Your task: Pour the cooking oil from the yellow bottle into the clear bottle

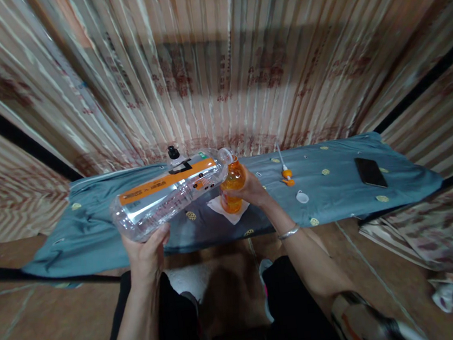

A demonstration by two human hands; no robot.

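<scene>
My left hand grips the base of a large clear plastic bottle with an orange-striped label. The bottle is tipped on its side, and its mouth meets the top of a small orange bottle. My right hand is wrapped round that small bottle, which stands on a white paper napkin. Both rest over a low surface covered with a blue-grey cloth. A silver bangle sits on my right wrist.
On the cloth lie an orange pump dispenser head with its tube, a white cap and a black phone. A black-capped bottle stands behind the big bottle. Striped patterned sheeting forms the back wall. My knees are below.
</scene>
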